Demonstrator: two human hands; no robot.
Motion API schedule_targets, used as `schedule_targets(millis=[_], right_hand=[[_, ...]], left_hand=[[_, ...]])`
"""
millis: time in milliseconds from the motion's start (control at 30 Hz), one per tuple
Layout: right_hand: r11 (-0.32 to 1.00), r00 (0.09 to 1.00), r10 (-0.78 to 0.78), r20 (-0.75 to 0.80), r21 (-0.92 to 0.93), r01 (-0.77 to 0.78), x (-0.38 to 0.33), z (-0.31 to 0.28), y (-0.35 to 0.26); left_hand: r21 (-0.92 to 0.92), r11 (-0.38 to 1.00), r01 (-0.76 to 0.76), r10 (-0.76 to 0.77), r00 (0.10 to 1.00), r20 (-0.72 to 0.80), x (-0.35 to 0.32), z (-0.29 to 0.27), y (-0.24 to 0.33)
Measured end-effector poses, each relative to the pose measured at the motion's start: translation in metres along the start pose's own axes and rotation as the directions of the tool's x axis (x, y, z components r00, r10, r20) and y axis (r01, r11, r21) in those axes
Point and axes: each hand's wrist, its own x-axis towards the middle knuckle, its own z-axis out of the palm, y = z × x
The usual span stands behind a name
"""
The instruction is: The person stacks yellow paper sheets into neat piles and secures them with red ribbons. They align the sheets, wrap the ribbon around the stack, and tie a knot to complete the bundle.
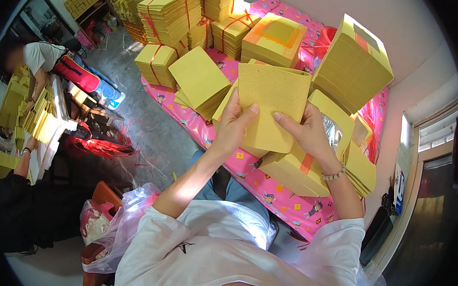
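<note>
My left hand (233,126) has its fingers closed on the left edge of a stack of yellow paper sheets (272,106), thumb lying across the front. My right hand (306,132) pinches the same stack from the right, thumb on the face, fingers behind it. I hold the stack upright just above the worktop, over a lower yellow stack with an orange stripe (295,170).

No bins or boxes show; the paper sits loose in piles or in bundles tied with red string (169,14). A thick tilted stack (353,66) leans at my right, and a fanned pile (201,84) lies to my left.

The worktop wears a pink patterned cloth (283,197). Beyond it is grey concrete floor (152,123), where red string (102,148) lies in a heap. At far left another person (39,60) bends over more yellow stacks (38,117).
</note>
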Motion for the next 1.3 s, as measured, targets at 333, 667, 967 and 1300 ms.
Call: schedule_targets(millis=[333,667,967,1300], right_hand=[[0.999,0.993,0.017,-0.114,-0.029,-0.02,-0.001,-0.004,0.003],[0.998,0.981,-0.041,-0.19,-0.047,0.033,0.001,-0.007,0.003],[0.997,0.965,-0.071,-0.251,-0.017,0.069,0.008,-0.01,-0.006],[0.969,0.994,0.105,-0.026,-0.22,-0.108,0.007,-0.008,-0.007]], left_hand=[[-0.017,1.0,0.005,-0.006,0.998,-0.064,-0.003,0.0,-0.002],[0.08,0.997,-0.018,0.024,0.998,-0.065,-0.014,-0.002,0.003],[0.065,0.997,0.047,-0.042,0.996,-0.076,-0.025,-0.004,0.008],[0.04,0.995,0.095,-0.09,0.988,-0.122,-0.01,-0.013,0.02]])
